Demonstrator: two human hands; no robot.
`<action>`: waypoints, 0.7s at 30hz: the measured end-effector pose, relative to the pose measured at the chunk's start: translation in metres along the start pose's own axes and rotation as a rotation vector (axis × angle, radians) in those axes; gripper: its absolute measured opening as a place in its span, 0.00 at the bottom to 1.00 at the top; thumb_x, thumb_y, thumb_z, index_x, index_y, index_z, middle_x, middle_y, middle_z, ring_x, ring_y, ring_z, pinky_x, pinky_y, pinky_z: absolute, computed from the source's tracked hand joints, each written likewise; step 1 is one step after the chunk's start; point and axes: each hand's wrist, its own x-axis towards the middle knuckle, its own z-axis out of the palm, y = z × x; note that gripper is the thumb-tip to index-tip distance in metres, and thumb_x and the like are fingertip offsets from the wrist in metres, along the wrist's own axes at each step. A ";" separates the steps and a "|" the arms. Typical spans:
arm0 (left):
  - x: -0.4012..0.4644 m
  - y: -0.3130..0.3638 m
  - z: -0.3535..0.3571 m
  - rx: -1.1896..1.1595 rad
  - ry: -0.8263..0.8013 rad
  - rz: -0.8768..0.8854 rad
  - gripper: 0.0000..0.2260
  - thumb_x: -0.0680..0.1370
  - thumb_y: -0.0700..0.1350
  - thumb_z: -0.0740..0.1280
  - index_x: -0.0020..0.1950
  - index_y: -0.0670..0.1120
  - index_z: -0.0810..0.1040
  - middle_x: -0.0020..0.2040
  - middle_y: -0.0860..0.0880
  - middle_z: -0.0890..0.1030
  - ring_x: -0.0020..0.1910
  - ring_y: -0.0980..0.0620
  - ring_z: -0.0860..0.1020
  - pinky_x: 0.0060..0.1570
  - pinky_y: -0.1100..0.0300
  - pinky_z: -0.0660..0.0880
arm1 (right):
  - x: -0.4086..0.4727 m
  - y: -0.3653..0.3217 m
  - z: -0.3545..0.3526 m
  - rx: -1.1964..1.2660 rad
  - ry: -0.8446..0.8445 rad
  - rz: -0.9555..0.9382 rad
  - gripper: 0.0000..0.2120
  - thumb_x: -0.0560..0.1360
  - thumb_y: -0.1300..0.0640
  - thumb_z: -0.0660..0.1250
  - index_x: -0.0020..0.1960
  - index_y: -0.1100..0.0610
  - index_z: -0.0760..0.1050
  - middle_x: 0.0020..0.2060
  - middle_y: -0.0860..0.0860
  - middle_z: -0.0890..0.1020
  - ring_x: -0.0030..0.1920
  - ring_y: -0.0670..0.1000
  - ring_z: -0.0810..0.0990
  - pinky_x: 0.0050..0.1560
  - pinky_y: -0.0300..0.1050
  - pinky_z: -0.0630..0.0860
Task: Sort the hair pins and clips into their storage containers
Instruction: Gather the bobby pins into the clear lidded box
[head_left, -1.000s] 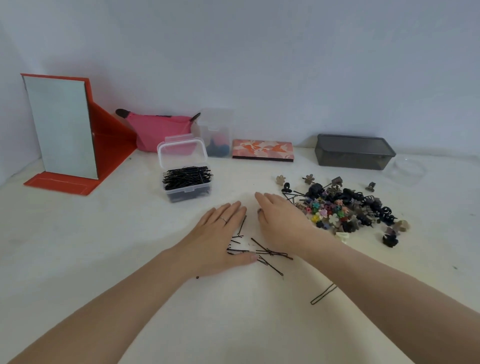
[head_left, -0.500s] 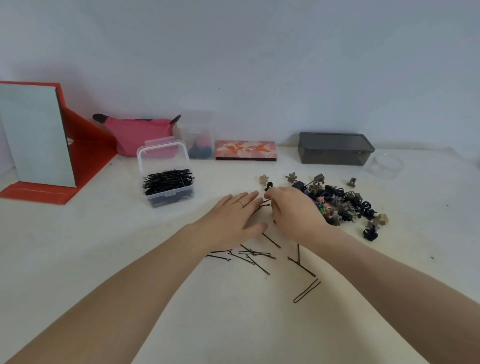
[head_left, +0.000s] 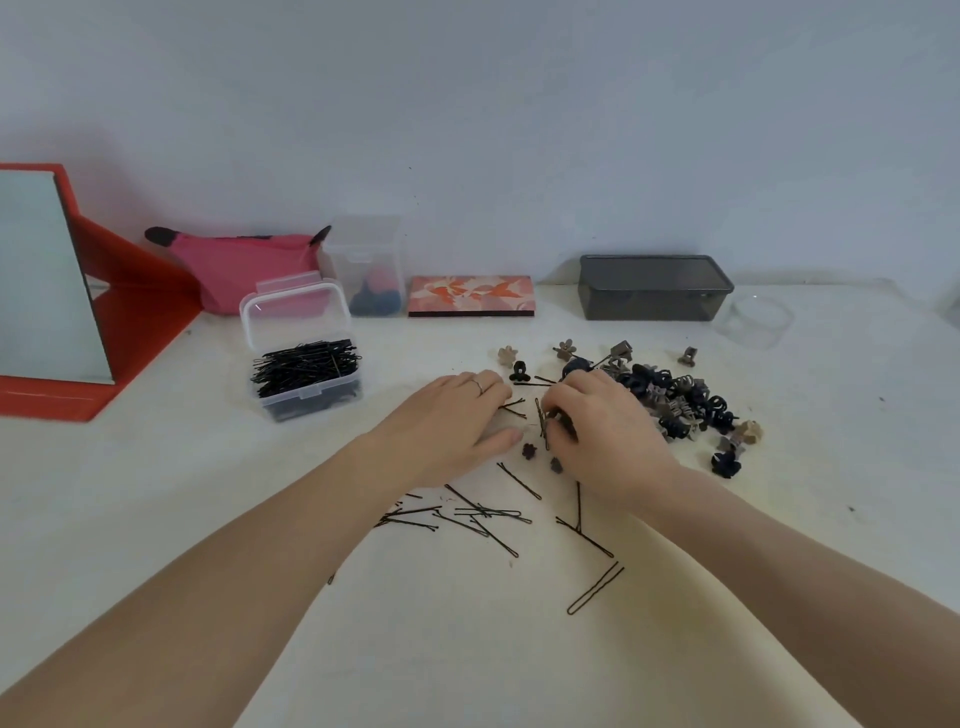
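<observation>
Right hand (head_left: 605, 434), centre frame, fingers curled round a few hair pins (head_left: 544, 426) at the near edge of the clip pile (head_left: 670, 397). Left hand (head_left: 447, 426) flat on the desk (head_left: 156, 519), fingers straight, grasping nothing. More loose pins (head_left: 483, 514) lie lower centre; open pin box (head_left: 306, 376) sits centre left, well apart from both hands. Risk: small clips (two lie just beside the thumb) could snag in the grip and end up among the pins. Thin pins may also slip out on the way across
</observation>
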 end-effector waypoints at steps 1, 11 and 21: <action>0.003 0.002 0.001 -0.014 -0.029 0.010 0.29 0.79 0.64 0.48 0.72 0.49 0.66 0.72 0.53 0.68 0.69 0.52 0.67 0.69 0.55 0.63 | 0.000 0.002 0.000 -0.035 0.019 0.020 0.05 0.72 0.61 0.65 0.45 0.57 0.79 0.41 0.51 0.77 0.44 0.54 0.73 0.43 0.51 0.75; 0.018 0.014 0.008 -0.018 -0.102 -0.002 0.32 0.79 0.65 0.46 0.79 0.50 0.55 0.77 0.54 0.60 0.75 0.52 0.57 0.73 0.53 0.57 | 0.002 0.008 0.003 -0.173 -0.002 -0.005 0.10 0.70 0.61 0.65 0.49 0.58 0.82 0.51 0.53 0.79 0.52 0.57 0.76 0.51 0.52 0.75; 0.036 0.026 0.013 -0.071 -0.156 -0.015 0.32 0.80 0.62 0.48 0.81 0.49 0.50 0.81 0.52 0.51 0.79 0.53 0.49 0.77 0.52 0.49 | -0.003 0.017 0.004 -0.165 -0.014 0.062 0.09 0.69 0.59 0.61 0.45 0.58 0.78 0.46 0.51 0.78 0.50 0.55 0.75 0.49 0.48 0.73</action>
